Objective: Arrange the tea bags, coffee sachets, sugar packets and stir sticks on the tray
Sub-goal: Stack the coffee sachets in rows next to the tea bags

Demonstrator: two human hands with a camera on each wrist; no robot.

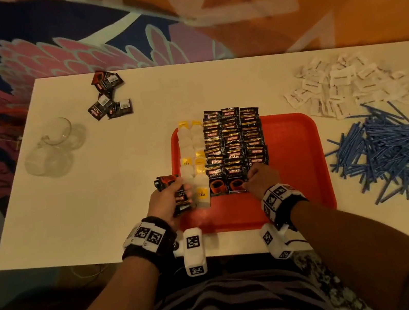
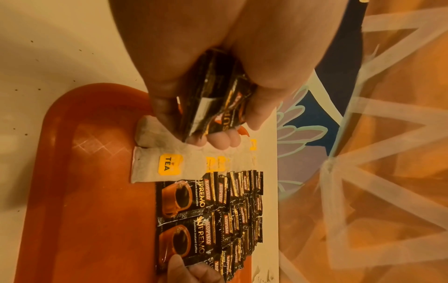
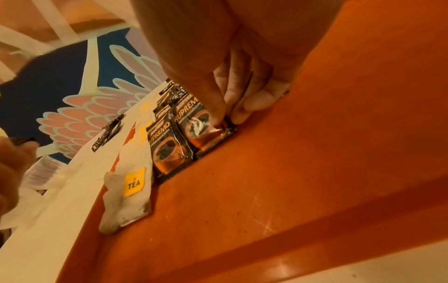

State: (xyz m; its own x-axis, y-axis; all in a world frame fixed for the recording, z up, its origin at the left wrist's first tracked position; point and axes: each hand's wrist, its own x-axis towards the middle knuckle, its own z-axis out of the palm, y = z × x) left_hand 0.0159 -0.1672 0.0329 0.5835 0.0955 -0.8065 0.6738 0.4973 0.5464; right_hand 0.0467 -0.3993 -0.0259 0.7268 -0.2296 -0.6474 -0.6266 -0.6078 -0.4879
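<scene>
While the nearest coffee sachet [image 3: 208,132] lay at the front of the third column on the tray [image 1: 297,166], the right hand [image 1: 263,179] had its thumb and fingertips [image 3: 257,101] curled down onto that sachet's right edge, pinching or pressing it into line; which of the two I cannot tell. Beside it stood two finished columns of overlapped coffee sachets [image 1: 234,144], and left of those two columns of tea bags [image 1: 193,162], the foremost one showing its yellow TEA tag [image 2: 169,164]. The left hand [image 1: 168,201] kept a closed grip around a small bundle of spare sachets [image 2: 218,107], hovering above the tray's left edge and the tea bags.

Farther out on the counter [image 1: 123,195], a few loose sachets [image 1: 108,95] lay at the far left, near some clear glass cups [image 1: 53,147]. Sugar packets [image 1: 343,85] sat heaped at the far right, with blue stir sticks [image 1: 392,150] piled just in front of them; neither had reached the tray.

As a judgement, the shingled rows looked easy to disturb: a sideways nudge from the right fingertips could slide the glossy sachets and fan the column out. The crowded left bundle might shed a sachet onto the tea bags and knock them askew. The rows also ran past the tray's far rim, so the rearmost pieces could slip off if the tray were bumped.
</scene>
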